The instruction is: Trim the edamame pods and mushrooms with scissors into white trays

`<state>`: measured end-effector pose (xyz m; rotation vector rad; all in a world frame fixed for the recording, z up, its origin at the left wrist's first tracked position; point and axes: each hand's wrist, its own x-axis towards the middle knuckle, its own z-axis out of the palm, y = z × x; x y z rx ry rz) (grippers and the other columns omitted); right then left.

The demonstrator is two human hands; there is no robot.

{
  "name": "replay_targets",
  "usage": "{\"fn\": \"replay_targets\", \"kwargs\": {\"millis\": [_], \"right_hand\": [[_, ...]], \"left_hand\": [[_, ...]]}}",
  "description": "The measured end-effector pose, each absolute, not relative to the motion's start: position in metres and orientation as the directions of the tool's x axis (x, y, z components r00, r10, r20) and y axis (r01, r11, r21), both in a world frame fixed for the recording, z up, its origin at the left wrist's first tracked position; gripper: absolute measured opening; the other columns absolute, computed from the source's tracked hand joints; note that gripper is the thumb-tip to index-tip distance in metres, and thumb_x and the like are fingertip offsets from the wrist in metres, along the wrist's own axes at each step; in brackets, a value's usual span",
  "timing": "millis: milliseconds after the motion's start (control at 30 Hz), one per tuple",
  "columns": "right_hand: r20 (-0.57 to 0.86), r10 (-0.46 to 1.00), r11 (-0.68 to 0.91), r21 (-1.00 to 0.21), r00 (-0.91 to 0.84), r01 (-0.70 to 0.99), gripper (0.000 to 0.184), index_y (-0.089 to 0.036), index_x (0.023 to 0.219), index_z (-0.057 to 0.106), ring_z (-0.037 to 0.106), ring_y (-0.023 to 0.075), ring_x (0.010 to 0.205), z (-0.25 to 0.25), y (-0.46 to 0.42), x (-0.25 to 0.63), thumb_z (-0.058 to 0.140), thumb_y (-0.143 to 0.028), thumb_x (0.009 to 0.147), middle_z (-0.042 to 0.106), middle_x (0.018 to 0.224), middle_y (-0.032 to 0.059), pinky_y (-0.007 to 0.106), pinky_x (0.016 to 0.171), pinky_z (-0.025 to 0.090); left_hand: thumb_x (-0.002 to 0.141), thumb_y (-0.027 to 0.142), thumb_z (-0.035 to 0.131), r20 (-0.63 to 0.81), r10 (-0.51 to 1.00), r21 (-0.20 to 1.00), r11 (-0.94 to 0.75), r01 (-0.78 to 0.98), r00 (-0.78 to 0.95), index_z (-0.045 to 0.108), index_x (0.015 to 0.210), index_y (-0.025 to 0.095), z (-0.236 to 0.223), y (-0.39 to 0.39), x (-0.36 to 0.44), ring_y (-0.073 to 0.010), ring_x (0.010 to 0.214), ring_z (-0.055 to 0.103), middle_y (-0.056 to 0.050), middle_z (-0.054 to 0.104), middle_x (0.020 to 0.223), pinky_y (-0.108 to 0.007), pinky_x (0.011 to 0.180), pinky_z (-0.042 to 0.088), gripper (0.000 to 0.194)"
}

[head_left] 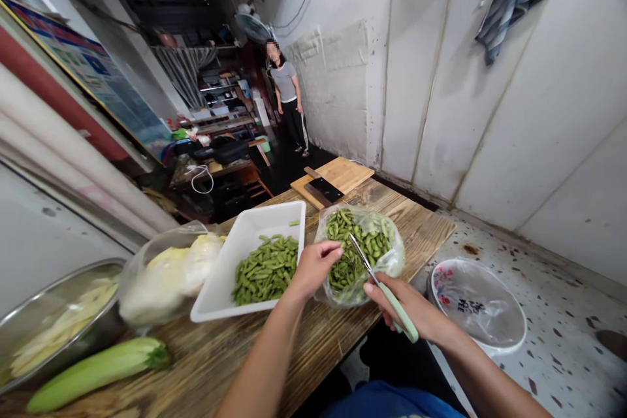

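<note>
My right hand (404, 305) grips a pair of scissors (363, 255) by the pale green handles. The metal blades point up and left over a clear plastic bag (396, 261) full of green soybean pods (371, 239). At the bag's left edge is my left hand (313, 268), thumb and fingertips pinched together close to the pods. Whatever lies in that pinch, if anything, is too small to make out. Left of this hand stands a white tray (208, 305) holding a heap of soybean pods (267, 269).
A cleaver (324, 189) lies on a cutting board (350, 173) at the table's far end. Leftward are a bagged pale vegetable (166, 274), a metal bowl (105, 268) and a green squash (98, 369). A lined bucket (482, 307) stands right. A person (287, 85) stands beyond.
</note>
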<state>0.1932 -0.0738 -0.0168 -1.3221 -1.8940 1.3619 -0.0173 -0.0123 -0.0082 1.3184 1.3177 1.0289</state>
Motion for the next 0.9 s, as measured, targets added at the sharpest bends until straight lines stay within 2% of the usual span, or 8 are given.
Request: {"fn": "replay_targets", "kwargs": {"millis": [100,167,433,567,667,767,900], "right_hand": [[-0.154,0.882,0.058,-0.902,-0.446,0.427,0.054,-0.022,0.079,0.046,0.053,0.012,0.046,-0.018,-0.074,0.19,0.037,-0.072,0.095,0.052,0.053,-0.004,0.022,0.048,0.041],[-0.133,0.883,0.077,-0.905,-0.45,0.418,0.053,-0.022,0.077,0.045,0.051,0.0115,0.046,-0.017,-0.074,0.189,0.04,-0.072,0.094,0.051,0.053,-0.0043,0.022,0.048,0.04],[-0.048,0.896,0.203,-0.84,-0.441,0.504,0.047,-0.02,0.077,0.051,0.047,0.0126,0.059,-0.005,-0.074,0.188,0.047,-0.062,0.096,0.05,0.064,-0.002,0.024,0.054,0.036],[-0.058,0.91,0.191,-0.819,-0.41,0.541,0.046,-0.019,0.071,0.05,0.043,0.0116,0.059,-0.008,-0.073,0.189,0.052,-0.059,0.094,0.046,0.063,-0.0034,0.023,0.054,0.033],[-0.059,0.92,0.164,-0.84,-0.387,0.517,0.047,-0.02,0.068,0.049,0.043,0.0114,0.055,-0.013,-0.073,0.189,0.056,-0.06,0.091,0.044,0.059,-0.0036,0.023,0.05,0.031],[-0.129,0.914,0.069,-0.885,-0.385,0.461,0.048,-0.021,0.072,0.049,0.043,0.0111,0.046,-0.016,-0.074,0.189,0.056,-0.066,0.089,0.043,0.052,-0.0053,0.023,0.044,0.031],[-0.169,0.883,0.003,-0.931,-0.438,0.365,0.054,-0.022,0.078,0.046,0.049,0.0121,0.047,-0.013,-0.077,0.191,0.046,-0.075,0.089,0.048,0.054,-0.0053,0.024,0.049,0.04]], "left_hand": [[0.072,0.043,0.076,-0.099,0.989,0.989,0.085,0.118,0.113,0.079,0.089,0.014,-0.006,-0.018,-0.015,-0.0111,0.051,0.041,0.002,0.057,0.055,-0.024,0.052,0.033,0.033],[0.07,0.047,0.076,-0.116,0.982,0.99,0.103,0.095,0.146,0.079,0.087,0.014,-0.005,-0.021,-0.015,-0.0108,0.051,0.039,0.004,0.051,0.053,-0.024,0.052,0.031,0.038],[0.07,0.048,0.075,-0.128,0.973,0.983,0.098,0.158,0.194,0.077,0.083,0.012,-0.001,-0.027,-0.017,-0.0101,0.055,0.038,0.001,0.057,0.061,-0.024,0.054,0.03,0.039],[0.07,0.047,0.077,-0.142,0.966,0.984,0.114,0.139,0.214,0.076,0.078,0.012,-0.004,-0.027,-0.016,-0.0086,0.052,0.036,0.002,0.056,0.057,-0.023,0.051,0.027,0.036],[0.066,0.045,0.082,-0.188,0.951,0.982,0.185,0.033,0.244,0.074,0.073,0.011,-0.008,-0.027,-0.015,-0.0073,0.05,0.039,0.0,0.059,0.059,-0.021,0.048,0.028,0.035],[0.063,0.038,0.088,-0.257,0.924,0.948,0.298,-0.11,0.284,0.074,0.073,0.01,-0.01,-0.026,-0.013,-0.0072,0.051,0.048,-0.002,0.063,0.063,-0.018,0.047,0.035,0.032],[0.066,0.017,0.087,-0.34,0.919,0.846,0.392,-0.361,0.201,0.072,0.076,0.01,-0.006,-0.026,-0.011,-0.0112,0.064,0.065,-0.005,0.068,0.069,-0.02,0.063,0.054,0.02]]}}
